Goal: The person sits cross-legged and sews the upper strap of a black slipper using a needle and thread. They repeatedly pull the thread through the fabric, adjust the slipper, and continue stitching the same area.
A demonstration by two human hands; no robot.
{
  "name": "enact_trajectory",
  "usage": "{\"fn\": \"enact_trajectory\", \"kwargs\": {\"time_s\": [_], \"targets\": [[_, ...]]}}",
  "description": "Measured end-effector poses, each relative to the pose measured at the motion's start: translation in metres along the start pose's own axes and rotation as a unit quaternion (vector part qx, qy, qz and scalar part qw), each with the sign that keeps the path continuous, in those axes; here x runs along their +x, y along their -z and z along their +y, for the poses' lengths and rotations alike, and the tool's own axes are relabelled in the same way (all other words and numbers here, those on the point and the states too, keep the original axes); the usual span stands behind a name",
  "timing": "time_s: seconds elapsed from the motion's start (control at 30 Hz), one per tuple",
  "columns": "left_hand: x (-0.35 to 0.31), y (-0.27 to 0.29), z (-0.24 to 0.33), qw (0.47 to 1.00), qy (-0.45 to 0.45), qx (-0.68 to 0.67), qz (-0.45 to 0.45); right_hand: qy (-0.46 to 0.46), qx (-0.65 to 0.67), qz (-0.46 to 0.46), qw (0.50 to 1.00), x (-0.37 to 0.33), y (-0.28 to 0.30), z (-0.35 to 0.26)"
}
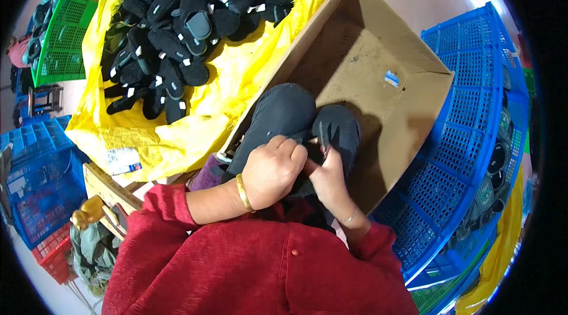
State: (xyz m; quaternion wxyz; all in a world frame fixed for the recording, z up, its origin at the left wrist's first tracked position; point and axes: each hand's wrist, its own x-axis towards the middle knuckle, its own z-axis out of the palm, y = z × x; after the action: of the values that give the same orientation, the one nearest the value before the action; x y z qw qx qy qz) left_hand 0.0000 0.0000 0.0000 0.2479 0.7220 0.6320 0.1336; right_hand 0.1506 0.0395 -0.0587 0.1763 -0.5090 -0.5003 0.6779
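Observation:
My left hand (275, 172), with a gold bangle at the wrist, is closed over my lap, knuckles up. What lies in its fingers is hidden; dark material shows beside them. My right hand (329, 182), with a thin bracelet, is closed right next to it. A thin dark pointed piece (323, 135) sticks up from its fingers; its kind is not clear. Both hands are close above my dark-clothed knees (284, 111). Ahead on the left, many black fuzzy slippers (171, 43) with small white tags are heaped on a yellow woven sack (236, 81).
An open cardboard box (408, 131) stands just beyond my knees, with a small blue-and-white scrap (391, 78) inside. Blue plastic crates (455, 120) border it on the right. A green crate (68, 25), another blue crate (47, 191) and a wooden frame (109, 191) stand left.

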Motion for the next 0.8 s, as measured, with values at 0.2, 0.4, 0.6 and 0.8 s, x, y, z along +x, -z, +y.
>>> {"fn": "enact_trajectory", "kwargs": {"time_s": [0.2,0.4,0.6,0.8], "targets": [[-0.037,-0.016,-0.001,0.976,0.020,-0.155,0.151,0.010,0.216,0.000,0.976,-0.003,0.001,0.004],[-0.056,-0.042,0.002,0.979,-0.018,-0.139,0.150,0.041,0.263,0.072,0.961,-0.021,-0.001,0.011],[-0.047,-0.068,0.001,0.967,-0.103,-0.119,0.202,0.039,0.338,0.111,0.934,-0.039,-0.001,0.017],[-0.040,-0.077,0.028,0.969,-0.128,-0.066,0.202,0.053,0.374,0.198,0.904,-0.068,0.003,0.038]]}}
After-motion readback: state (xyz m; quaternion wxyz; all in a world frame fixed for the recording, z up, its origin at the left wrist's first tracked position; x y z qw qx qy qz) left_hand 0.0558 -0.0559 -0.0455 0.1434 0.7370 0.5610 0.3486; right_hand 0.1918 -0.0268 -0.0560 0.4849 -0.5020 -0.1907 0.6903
